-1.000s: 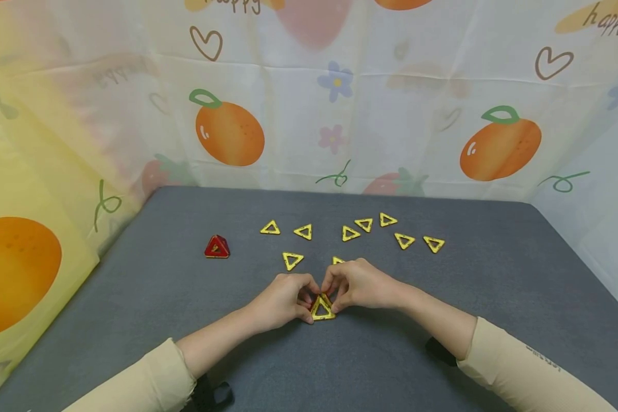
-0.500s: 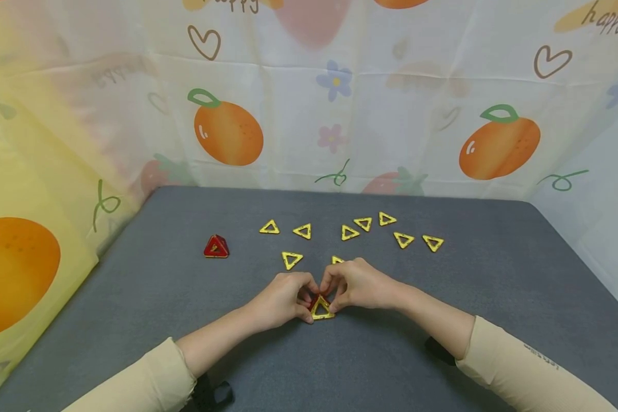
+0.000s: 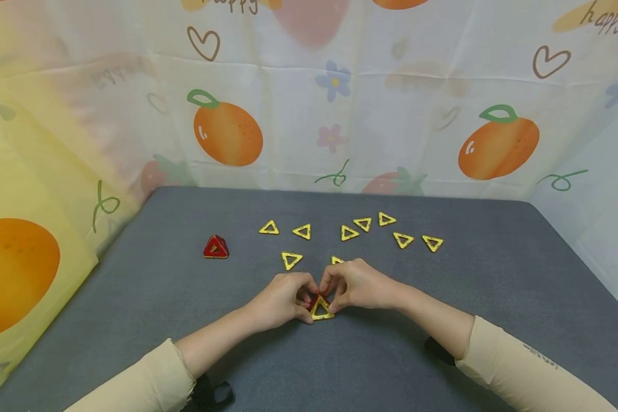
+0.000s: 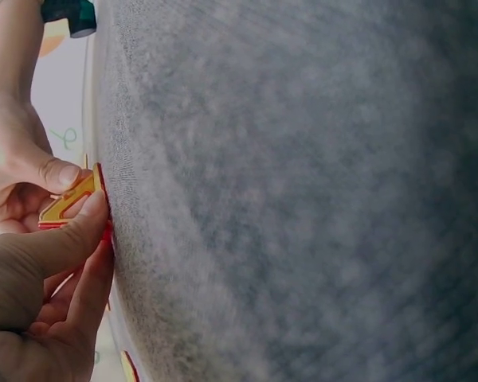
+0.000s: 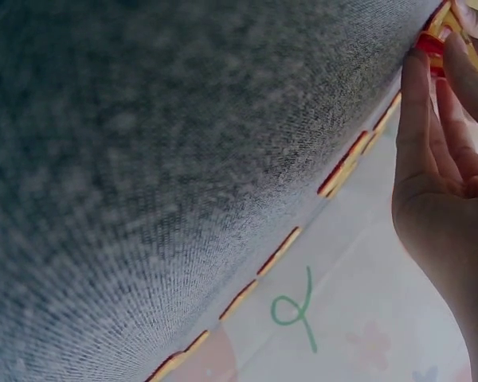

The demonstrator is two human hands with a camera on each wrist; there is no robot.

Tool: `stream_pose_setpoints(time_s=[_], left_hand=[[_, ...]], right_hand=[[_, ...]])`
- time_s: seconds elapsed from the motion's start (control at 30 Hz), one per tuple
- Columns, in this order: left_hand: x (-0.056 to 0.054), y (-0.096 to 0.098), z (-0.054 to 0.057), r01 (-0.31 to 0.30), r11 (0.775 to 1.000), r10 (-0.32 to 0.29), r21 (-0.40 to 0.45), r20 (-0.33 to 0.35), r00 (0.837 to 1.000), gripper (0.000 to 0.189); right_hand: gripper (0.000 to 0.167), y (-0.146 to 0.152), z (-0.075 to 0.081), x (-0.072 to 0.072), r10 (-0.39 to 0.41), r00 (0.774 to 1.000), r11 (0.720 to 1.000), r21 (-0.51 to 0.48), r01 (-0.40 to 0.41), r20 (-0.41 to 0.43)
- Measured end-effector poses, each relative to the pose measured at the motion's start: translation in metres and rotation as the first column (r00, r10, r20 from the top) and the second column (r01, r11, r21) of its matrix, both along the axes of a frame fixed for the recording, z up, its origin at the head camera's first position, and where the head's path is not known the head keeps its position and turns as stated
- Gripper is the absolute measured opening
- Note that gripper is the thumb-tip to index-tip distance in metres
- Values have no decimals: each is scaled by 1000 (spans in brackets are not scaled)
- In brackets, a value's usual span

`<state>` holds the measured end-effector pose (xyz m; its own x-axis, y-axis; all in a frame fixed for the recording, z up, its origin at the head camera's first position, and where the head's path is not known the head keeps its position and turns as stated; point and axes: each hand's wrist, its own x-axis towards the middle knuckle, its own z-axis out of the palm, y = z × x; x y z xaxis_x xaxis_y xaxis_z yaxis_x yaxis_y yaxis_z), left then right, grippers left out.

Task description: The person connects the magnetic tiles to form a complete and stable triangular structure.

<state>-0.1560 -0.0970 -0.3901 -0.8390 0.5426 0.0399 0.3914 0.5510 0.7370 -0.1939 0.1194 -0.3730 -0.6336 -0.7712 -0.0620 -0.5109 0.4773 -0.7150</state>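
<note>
Near the middle of the dark grey table, a small pyramid of triangular magnetic tiles (image 3: pixel 320 316) stands between the two hands, its yellow face toward me and red showing behind. My left hand (image 3: pixel 280 300) pinches its left side with thumb and fingers. From the right, my right hand (image 3: pixel 363 286) grips the other side, the fingertips of both hands almost meeting at the top. In the left wrist view the pyramid (image 4: pixel 68 203) shows yellow faces with red edges. The right wrist view catches part of the pyramid (image 5: pixel 440 40) at its upper right corner. Fingers hide its rear faces.
A finished-looking red pyramid (image 3: pixel 216 247) sits at the left of the grey table (image 3: pixel 134 320). Several flat yellow triangle tiles (image 3: pixel 403 240) lie scattered beyond the hands. One yellow tile (image 3: pixel 337 260) is partly covered by the right hand. A printed curtain (image 3: pixel 288 114) hangs behind the table.
Both hands keep their hold at the same spot. The pyramid's yellow face shifts very slightly, and more red shows behind its top than a second ago.
</note>
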Motion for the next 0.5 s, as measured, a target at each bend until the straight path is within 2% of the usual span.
stream_pose_setpoints(time_s=[0.5], left_hand=[[0, 0, 1, -6, 1000, 6, -17, 13, 1000, 40]], right_hand=[[33, 4, 10, -3, -6, 997, 999, 37, 3, 72]])
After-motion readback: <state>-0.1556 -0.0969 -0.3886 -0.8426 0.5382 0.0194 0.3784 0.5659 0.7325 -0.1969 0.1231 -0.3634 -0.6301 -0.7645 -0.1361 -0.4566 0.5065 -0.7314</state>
